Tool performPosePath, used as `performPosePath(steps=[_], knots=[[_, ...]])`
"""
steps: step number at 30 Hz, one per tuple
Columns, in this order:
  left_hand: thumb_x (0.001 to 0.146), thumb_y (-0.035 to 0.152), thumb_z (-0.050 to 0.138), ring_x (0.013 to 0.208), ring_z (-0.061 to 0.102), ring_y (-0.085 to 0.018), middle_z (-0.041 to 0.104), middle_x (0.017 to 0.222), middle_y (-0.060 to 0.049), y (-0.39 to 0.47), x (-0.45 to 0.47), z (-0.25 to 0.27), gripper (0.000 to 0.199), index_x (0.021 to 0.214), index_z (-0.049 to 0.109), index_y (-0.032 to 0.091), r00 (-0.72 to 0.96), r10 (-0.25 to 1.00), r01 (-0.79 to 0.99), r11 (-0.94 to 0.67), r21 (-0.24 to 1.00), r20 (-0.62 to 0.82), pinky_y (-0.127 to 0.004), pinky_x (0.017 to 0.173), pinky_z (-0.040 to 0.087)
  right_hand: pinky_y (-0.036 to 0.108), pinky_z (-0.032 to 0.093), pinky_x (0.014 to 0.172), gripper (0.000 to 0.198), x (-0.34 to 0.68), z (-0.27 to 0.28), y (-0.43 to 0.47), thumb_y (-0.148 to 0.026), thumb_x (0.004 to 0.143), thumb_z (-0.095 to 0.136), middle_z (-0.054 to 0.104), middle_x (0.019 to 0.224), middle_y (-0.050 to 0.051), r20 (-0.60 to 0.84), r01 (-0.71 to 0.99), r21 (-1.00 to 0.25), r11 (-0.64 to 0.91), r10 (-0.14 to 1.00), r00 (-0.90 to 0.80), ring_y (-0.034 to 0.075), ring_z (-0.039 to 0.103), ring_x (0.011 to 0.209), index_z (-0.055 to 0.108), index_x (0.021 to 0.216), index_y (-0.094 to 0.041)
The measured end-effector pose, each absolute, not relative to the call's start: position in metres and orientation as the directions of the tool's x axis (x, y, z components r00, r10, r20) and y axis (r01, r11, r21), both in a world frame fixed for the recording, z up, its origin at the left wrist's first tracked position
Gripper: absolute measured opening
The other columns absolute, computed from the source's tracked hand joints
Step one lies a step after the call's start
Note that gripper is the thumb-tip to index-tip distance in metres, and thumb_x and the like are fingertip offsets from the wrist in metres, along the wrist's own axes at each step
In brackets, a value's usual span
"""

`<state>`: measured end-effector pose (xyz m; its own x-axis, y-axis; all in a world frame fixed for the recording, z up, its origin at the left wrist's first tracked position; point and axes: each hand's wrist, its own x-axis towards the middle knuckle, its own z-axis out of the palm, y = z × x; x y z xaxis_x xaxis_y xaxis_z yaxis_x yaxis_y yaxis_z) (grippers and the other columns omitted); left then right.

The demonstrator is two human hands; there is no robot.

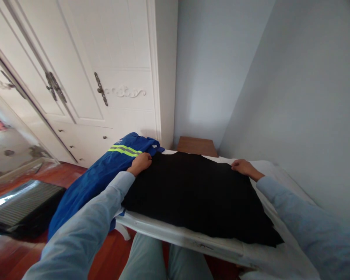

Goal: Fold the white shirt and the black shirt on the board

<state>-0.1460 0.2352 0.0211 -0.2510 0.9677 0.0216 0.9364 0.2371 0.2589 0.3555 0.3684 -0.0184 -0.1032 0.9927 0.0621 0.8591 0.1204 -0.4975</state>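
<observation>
A black cloth [198, 190], perhaps a garment, lies spread flat across a white table [175, 229]. At its far left corner, the fingers of my left hand [140, 163] are closed on the edge. My right hand [245, 168] pinches the far right corner of the same cloth. Its near edge runs close to the table's front edge, with the near right corner lying over white fabric. Just left of my left hand, a blue jacket [105, 167] with a yellow-green and grey reflective stripe drapes over the table's left end towards the floor.
A white wardrobe [122, 46] with dark metal handles stands behind on the left. A brown wooden box or stool [196, 146] sits in the wall corner behind the table. White fabric [268, 167] covers the table's right side. A dark, ridged case [23, 206] lies on the reddish wooden floor [72, 175].
</observation>
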Motion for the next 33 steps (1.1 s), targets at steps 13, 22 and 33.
performPosePath(steps=[13,22,33], knots=[[0.085,0.022,0.065,0.087,0.072,-0.02,0.075,0.094,-0.006,0.234,-0.149,0.02,0.038,0.123,0.062,0.014,-0.327,0.933,0.814,0.197,0.546,0.15,-0.027,0.077,0.054,0.037,0.052,0.084,0.024,0.346,0.031,0.334,-0.034,0.092,0.052,0.075,0.096,0.009,0.395,0.818,-0.398,0.415,0.882,-0.256,0.027,0.069,0.09,0.072,0.098,-0.021],[0.083,0.026,0.065,0.112,0.068,-0.028,0.071,0.12,-0.015,0.214,-0.165,0.015,0.054,0.133,0.055,0.012,-0.438,0.876,0.764,0.244,0.597,0.201,-0.037,0.095,0.052,0.041,0.051,0.094,0.026,0.308,0.001,0.357,-0.018,0.092,0.05,0.076,0.108,0.014,0.255,0.917,-0.292,0.272,0.946,-0.199,0.03,0.07,0.103,0.074,0.103,-0.017],[0.072,0.034,0.077,0.107,0.069,-0.031,0.073,0.113,-0.014,0.264,-0.151,0.006,0.045,0.112,0.067,0.015,-0.446,0.879,0.703,0.226,0.674,0.171,-0.036,0.091,0.052,0.034,0.051,0.085,0.034,0.328,-0.01,0.37,-0.037,0.091,0.064,0.074,0.108,0.019,0.125,0.966,-0.229,0.124,0.987,-0.098,0.03,0.069,0.104,0.071,0.113,-0.012]])
